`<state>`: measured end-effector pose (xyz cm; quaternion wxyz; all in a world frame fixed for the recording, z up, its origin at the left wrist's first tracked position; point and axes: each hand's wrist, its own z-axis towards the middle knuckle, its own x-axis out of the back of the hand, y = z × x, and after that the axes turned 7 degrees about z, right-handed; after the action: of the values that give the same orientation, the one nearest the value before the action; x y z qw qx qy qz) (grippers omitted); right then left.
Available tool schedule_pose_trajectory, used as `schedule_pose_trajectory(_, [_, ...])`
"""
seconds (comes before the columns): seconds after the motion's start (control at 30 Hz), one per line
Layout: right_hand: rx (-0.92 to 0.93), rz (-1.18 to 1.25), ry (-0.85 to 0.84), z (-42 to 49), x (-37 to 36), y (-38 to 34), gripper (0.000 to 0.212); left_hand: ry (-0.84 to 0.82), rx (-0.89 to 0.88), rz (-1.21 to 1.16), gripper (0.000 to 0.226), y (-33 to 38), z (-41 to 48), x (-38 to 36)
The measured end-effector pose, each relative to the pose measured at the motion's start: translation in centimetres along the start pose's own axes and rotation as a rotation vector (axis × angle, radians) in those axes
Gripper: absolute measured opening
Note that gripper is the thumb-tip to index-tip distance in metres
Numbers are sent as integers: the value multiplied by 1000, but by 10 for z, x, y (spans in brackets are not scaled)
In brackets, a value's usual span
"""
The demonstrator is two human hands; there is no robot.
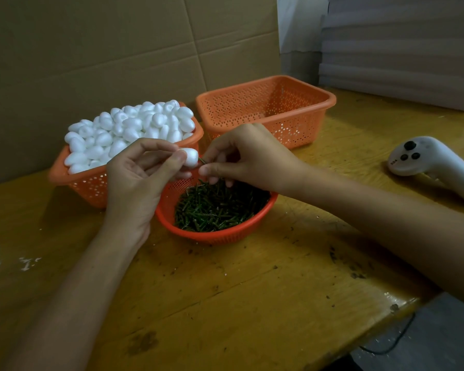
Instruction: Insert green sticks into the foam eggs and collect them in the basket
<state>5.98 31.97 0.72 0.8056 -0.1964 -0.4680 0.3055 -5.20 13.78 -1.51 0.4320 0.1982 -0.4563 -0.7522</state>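
Note:
My left hand [140,178] pinches a white foam egg [190,156] between thumb and fingertips, above the round orange bowl [214,236] of green sticks [217,207]. My right hand [241,156] pinches one green stick [202,161] whose tip meets the egg's right end. An orange basket [91,183] heaped with foam eggs [129,129] stands behind my left hand. A second, rectangular orange basket [265,108] behind my right hand holds nothing I can see.
A white hand controller [434,162] lies on the yellow wooden table [252,290] at the right. Cardboard [105,49] rises behind the baskets. White foam crumbs [27,261] lie at the left. The table's edge runs along the lower right.

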Motion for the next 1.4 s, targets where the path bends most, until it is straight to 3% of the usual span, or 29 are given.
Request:
schedule_pose_trajectory(0.33, [32,-102,64,1,-2,6,13,26,19,-49,24,3,0,-1])
schedule_pose_trajectory(0.47, [-24,43,174,3,-1,10,12,40,39,-55,24,3,-1,-2])
schedule_pose_trajectory(0.7, [-101,417,106,4,-1,14,16,68,71,-68,26,4,-1,-2])
schedule_pose_trajectory(0.87, [-116,518,64,4,0,14,17,78,82,-74,27,5,-1,-2])
schedule_pose_trajectory(1.4, [-85,407,20,4,-3,16,14,42,47,-49,37,7,-3,-4])
